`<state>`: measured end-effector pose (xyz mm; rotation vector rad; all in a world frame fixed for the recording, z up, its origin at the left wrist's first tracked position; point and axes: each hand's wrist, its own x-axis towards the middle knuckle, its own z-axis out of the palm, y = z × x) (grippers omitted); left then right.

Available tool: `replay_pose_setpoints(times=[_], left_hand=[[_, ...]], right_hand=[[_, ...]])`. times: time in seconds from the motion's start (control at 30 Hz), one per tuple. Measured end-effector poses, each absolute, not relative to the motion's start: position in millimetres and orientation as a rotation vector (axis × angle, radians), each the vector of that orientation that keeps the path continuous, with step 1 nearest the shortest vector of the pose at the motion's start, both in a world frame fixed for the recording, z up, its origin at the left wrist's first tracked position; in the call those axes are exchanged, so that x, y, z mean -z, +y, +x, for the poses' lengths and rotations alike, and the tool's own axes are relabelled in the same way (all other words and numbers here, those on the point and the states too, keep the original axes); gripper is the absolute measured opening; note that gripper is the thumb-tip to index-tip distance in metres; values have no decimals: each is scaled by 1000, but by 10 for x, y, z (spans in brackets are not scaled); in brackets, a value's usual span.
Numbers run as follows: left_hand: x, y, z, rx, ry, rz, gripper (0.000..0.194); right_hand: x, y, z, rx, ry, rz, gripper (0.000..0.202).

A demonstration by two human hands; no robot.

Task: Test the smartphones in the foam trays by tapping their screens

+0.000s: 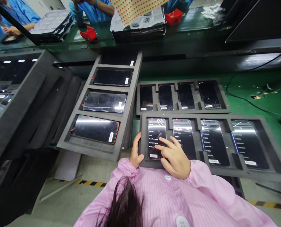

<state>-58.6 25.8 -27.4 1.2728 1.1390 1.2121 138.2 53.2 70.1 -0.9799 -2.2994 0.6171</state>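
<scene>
A dark foam tray [235, 171] in front of me holds a row of phones with lit menu screens. My left hand [135, 153] grips this tray at its left edge, thumb near the front corner. Over the leftmost phone [152, 126] is my right hand [174, 156], fingers stretched out and apart, fingertips at the lower half of its text menu. It holds nothing. Part of the second phone [184, 135] is hidden behind that hand. The third phone [212, 142] and the rightmost phone [250, 143] show menu lines and bear white labels.
Just behind lies another foam tray [178, 111] of dark phones. A tilted foam tray [93, 149] with phones is at left, beside stacked trays [20, 116]. Red bins [88, 33] and paper-covered stacks [140, 26] stand on the far bench, where people in blue sit. A cable [246, 105] runs at right.
</scene>
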Motion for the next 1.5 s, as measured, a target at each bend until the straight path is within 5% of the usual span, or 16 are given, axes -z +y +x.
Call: replay_pose_setpoints(times=[0.93, 1.5], left_hand=[[176, 257, -657, -1164, 1184, 1289, 78], [-249, 525, -570, -923, 1459, 1082, 59]], right_hand=[[-790, 633, 2101, -256, -1792, -1270, 23], [-773, 802, 2132, -287, -1934, -1377, 12]])
